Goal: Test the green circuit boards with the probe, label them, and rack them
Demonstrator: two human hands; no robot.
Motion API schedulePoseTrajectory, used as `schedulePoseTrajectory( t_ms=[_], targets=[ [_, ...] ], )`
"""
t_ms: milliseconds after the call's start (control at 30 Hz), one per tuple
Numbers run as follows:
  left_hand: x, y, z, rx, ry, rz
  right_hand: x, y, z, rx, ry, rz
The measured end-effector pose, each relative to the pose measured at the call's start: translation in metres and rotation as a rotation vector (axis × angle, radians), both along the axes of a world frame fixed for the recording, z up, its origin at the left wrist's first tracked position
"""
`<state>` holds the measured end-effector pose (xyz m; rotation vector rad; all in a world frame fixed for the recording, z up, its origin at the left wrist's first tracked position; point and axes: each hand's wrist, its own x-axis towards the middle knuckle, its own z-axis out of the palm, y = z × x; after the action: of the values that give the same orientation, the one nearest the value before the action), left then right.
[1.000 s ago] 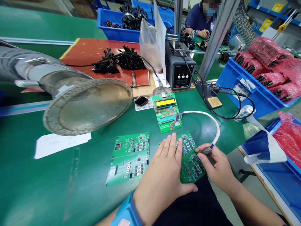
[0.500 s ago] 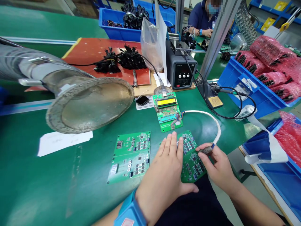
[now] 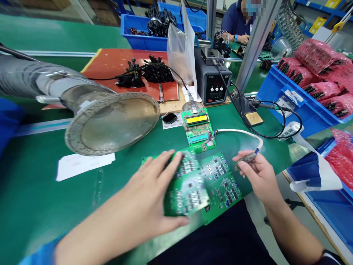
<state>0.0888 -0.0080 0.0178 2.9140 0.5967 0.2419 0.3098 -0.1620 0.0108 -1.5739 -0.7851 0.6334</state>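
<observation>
My left hand [image 3: 146, 200] lies over the left edge of a green circuit board panel [image 3: 186, 187], thumb under its near edge, and grips it; the panel is blurred by motion. Beside it on the right a second green circuit board panel [image 3: 220, 184] lies on the green mat [image 3: 41, 206], partly under the first. My right hand [image 3: 257, 173] is closed on a small grey probe connector [image 3: 246, 159] held just above the mat, right of the second panel. A white sleeved cable [image 3: 239, 131] runs from the connector to a green programmer board with a yellow display [image 3: 198, 129].
A large metal fume funnel [image 3: 110, 121] hangs over the mat at left, a white paper slip [image 3: 84, 165] under it. Behind stand a soldering station [image 3: 215, 82], a soldering iron holder [image 3: 252, 117] and a red mat with black parts [image 3: 154, 71]. Blue bins [image 3: 300, 106] line the right; another person [image 3: 237, 22] works at the back.
My left hand left the right panel, reached left and took the other panel, sliding it right beside the first. My right hand lifted the connector off the board, up and right.
</observation>
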Motion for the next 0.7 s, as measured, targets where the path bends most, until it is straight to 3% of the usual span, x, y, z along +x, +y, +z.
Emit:
schedulePoseTrajectory(
  t_ms=[167,400,567,700],
  targets=[
    [-0.037,0.044,-0.032,-0.059,0.118,0.048,0.002,0.032,-0.018,0.043,0.072,0.033],
    [-0.045,0.053,-0.061,-0.118,0.161,-0.018,0.001,0.044,-0.03,0.025,-0.054,0.085],
    [-0.014,0.026,-0.041,-0.013,-0.055,0.068,0.002,0.041,-0.03,0.015,-0.124,0.087],
    [0.03,-0.018,-0.019,-0.063,-0.15,-0.116,0.001,0.04,-0.033,0.018,-0.191,0.089]
  ],
)
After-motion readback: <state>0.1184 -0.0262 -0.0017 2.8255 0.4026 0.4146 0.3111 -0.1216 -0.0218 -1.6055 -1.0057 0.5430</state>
